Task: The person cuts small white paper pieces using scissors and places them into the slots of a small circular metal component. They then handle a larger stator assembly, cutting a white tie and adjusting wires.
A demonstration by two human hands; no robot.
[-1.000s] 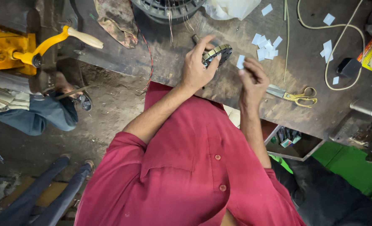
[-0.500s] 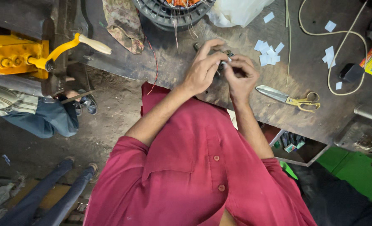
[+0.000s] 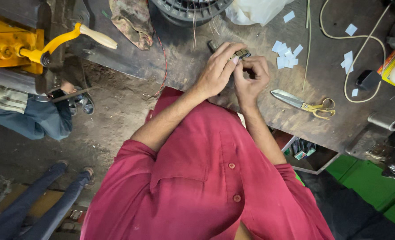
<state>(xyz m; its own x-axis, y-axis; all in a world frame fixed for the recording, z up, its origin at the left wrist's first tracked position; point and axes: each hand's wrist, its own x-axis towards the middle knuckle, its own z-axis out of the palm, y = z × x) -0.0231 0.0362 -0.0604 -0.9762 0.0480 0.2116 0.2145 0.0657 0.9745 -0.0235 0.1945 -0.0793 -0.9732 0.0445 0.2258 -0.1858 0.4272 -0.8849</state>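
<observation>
Both hands, left hand [image 3: 216, 71] and right hand [image 3: 251, 78], pinch one small dark ridged metal part [image 3: 242, 54]; steel scissors [image 3: 302, 103] lie near.

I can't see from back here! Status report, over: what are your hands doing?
Left hand and right hand both pinching a small dark metal part. Part held above the dark wooden workbench. Yellow-handled scissors lie apart, nothing blocking.

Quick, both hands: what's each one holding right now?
Left hand: closed on the small metal part.
Right hand: closed, fingers pinched at the same part.
</observation>
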